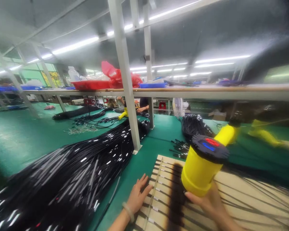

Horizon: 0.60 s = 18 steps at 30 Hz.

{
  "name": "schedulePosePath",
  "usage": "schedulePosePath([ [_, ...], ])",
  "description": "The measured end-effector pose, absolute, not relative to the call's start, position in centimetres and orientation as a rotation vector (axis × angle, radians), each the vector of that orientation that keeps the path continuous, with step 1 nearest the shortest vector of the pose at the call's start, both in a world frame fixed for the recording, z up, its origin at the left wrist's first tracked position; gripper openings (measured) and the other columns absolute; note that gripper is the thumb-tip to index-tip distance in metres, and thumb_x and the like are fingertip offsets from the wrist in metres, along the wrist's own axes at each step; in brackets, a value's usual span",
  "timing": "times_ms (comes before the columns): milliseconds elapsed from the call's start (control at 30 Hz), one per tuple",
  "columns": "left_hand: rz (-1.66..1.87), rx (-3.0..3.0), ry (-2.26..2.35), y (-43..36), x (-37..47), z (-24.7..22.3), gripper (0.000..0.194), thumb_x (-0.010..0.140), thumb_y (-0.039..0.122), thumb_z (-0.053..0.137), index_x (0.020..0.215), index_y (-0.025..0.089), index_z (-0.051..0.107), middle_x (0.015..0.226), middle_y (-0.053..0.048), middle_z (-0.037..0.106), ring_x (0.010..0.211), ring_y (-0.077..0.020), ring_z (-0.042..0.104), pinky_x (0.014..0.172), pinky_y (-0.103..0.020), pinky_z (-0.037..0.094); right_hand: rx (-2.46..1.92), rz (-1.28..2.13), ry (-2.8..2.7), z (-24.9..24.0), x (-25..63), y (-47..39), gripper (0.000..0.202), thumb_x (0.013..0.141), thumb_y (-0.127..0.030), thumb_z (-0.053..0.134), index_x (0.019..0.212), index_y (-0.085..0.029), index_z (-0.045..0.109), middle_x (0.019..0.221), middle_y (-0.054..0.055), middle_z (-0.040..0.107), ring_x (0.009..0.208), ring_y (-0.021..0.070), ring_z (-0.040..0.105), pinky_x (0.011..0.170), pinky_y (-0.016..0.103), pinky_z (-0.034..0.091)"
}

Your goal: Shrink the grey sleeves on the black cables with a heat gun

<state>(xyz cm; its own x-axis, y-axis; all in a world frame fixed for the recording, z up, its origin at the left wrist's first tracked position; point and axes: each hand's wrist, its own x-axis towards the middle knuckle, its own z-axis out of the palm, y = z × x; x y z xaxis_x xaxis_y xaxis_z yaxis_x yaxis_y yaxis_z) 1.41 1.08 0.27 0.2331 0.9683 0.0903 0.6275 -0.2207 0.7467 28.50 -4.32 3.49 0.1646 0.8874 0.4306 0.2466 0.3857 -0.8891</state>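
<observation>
My right hand (212,202) is closed around the lower end of a yellow heat gun (198,170), partly hidden behind it. The gun stands nearly upright over a pale wooden board (240,183), its black cap with red and blue marks facing up and its yellow handle (225,134) slanting to the upper right. Fingers spread, my left hand (137,195) lies at the board's left edge, beside a row of black cables (159,189) laid side by side across it. Whether its fingertips press on the cables, I cannot tell. A pale bangle circles the left wrist.
A large bundle of black cables (69,170) covers the green table's left part. More coiled cables (196,125) lie behind the board. A white post (125,73) rises from the table to a shelf (98,93) bearing a red tray (91,85). Across the table, a co-worker's hand (142,109) shows near another yellow tool.
</observation>
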Motion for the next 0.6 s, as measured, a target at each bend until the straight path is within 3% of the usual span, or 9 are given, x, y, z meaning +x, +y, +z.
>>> schedulePosePath([
  [133,0.752,1.894,1.485,-0.1,0.7,0.5,0.059,0.077,0.055,0.043,0.120,0.015,0.049,0.133,-0.012,0.037,0.127,-0.0257,0.028,0.108,-0.047,0.015,-1.102,0.614,-1.361,3.4,28.4,-4.5,0.041,0.056,-0.031,0.073,0.090,-0.023,0.051,0.082,0.001,0.064,0.070,0.0240,0.060,0.064,0.040,0.050],
  [367,0.719,1.915,1.386,-1.4,0.8,0.4,0.050,0.080,0.051,0.042,0.120,0.023,0.048,0.131,-0.006,0.042,0.126,-0.0233,0.031,0.109,-0.050,0.007,-1.081,0.672,-1.409,3.1,27.9,-3.7,0.045,0.058,-0.030,0.072,0.096,-0.023,0.049,0.085,0.000,0.065,0.075,0.0246,0.060,0.067,0.041,0.048],
  [600,0.708,1.939,1.386,-1.2,0.9,0.2,0.050,0.079,0.052,0.043,0.121,0.024,0.047,0.130,-0.005,0.042,0.125,-0.0243,0.033,0.108,-0.051,0.009,-1.072,0.708,-1.383,3.8,27.0,-3.3,0.035,0.058,-0.033,0.071,0.086,-0.021,0.054,0.088,0.004,0.065,0.078,0.0264,0.060,0.069,0.043,0.047],
])
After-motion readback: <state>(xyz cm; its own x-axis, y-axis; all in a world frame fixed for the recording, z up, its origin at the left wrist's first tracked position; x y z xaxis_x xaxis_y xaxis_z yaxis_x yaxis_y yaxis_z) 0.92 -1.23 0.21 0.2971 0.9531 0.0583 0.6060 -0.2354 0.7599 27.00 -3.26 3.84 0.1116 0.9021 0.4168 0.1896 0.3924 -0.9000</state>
